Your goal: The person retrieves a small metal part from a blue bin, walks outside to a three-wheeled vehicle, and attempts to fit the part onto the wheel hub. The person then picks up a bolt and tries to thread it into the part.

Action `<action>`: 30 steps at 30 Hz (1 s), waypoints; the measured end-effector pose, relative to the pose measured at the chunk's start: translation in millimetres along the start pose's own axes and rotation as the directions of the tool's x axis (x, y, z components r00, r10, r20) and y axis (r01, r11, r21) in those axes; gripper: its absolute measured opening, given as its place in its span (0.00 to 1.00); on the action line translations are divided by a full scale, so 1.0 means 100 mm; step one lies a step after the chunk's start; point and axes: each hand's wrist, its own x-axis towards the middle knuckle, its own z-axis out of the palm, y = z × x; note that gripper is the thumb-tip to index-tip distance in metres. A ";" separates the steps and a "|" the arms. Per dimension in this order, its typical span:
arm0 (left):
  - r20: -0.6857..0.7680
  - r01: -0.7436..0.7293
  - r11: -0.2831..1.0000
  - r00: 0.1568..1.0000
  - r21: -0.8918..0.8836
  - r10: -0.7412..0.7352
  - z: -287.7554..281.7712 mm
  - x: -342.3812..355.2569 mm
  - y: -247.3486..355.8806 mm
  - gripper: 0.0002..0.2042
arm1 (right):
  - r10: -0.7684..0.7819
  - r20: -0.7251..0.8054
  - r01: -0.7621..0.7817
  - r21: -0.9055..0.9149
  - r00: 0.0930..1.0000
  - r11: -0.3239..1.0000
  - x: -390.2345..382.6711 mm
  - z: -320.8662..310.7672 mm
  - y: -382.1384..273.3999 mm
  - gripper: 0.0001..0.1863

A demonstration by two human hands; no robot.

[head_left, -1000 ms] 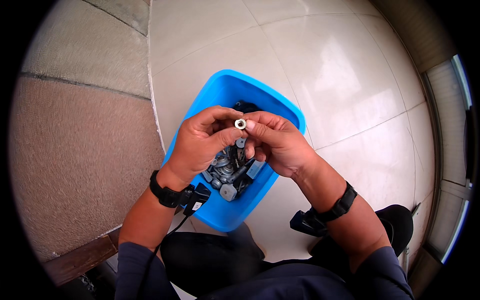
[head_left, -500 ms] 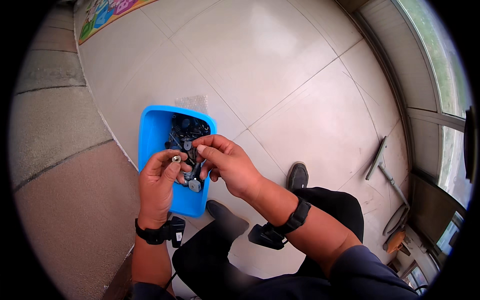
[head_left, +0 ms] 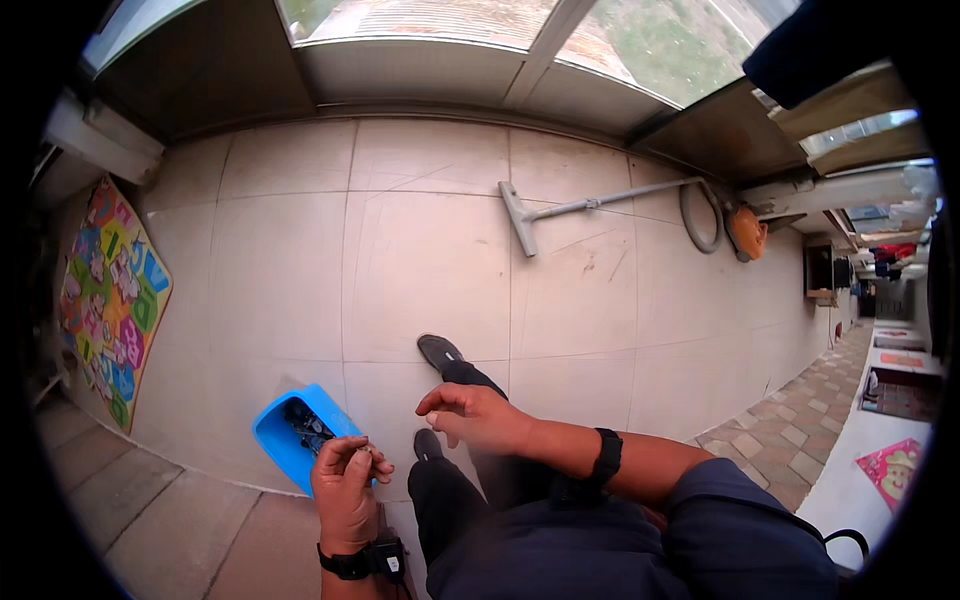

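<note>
My left hand [head_left: 345, 492] is closed in a pinch beside the near right edge of a blue plastic bin [head_left: 276, 441]. Between its thumb and fingertips is a small metal nut [head_left: 365, 449], largely covered by the fingers. Dark metal hardware [head_left: 306, 423] lies in a heap inside the bin, partly hidden behind that hand. Away from the bin, my right hand [head_left: 472, 416] hovers above my legs, slightly blurred. Its fingers are bent and apart from the thumb, and nothing shows in them.
A vacuum cleaner's grey floor head [head_left: 517, 219] and tube lie on the tiles ahead, joined to its orange body [head_left: 746, 233]. A colourful play mat [head_left: 120, 300] is at the left. My black shoe [head_left: 438, 350] stands right of the bin. Windows line the far wall.
The view has swung to the right, bringing the vacuum cleaner and windows ahead. My right hand has moved off from over the bin and apart from my left, which keeps its pinch.
</note>
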 end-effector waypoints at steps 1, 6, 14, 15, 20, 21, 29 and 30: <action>0.061 0.024 0.997 0.998 0.073 -0.029 0.13 -0.09 0.04 0.06 | 0.018 -0.060 -0.021 -0.053 0.998 0.998 -0.40 -0.07 -0.04 0.15; 0.311 -0.007 0.879 0.937 0.477 -0.161 0.71 -0.47 0.06 0.07 | -0.103 -0.272 0.100 -0.027 0.957 0.995 -2.07 -0.29 0.37 0.17; 0.488 -0.100 0.653 0.750 0.751 -0.446 3.05 -1.20 -0.43 0.08 | -0.243 -0.676 0.357 0.031 0.695 0.934 -4.03 -0.98 1.25 0.18; 0.515 -0.131 0.628 0.709 0.767 -0.481 3.39 -1.23 -0.58 0.08 | -0.203 -0.713 0.378 0.094 0.671 0.921 -4.25 -1.18 1.31 0.17; 0.601 -0.217 0.587 0.518 0.780 -0.608 5.25 -1.65 -1.33 0.07 | -0.106 -0.886 0.474 0.138 0.452 0.870 -5.48 -2.13 1.66 0.14; 0.610 -0.224 0.586 0.488 0.779 -0.624 5.64 -1.77 -1.42 0.06 | -0.130 -0.926 0.479 0.061 0.354 0.876 -5.71 -2.33 1.69 0.13; 0.670 -0.394 0.544 0.379 0.741 -0.638 8.50 -1.80 -2.21 0.08 | -0.074 -0.994 0.502 -0.025 0.079 0.865 -7.31 -4.13 1.65 0.14; 0.692 -0.400 0.567 0.348 0.720 -0.633 8.89 -1.78 -2.36 0.09 | -0.071 -0.996 0.506 -0.038 0.047 0.862 -7.46 -4.39 1.68 0.13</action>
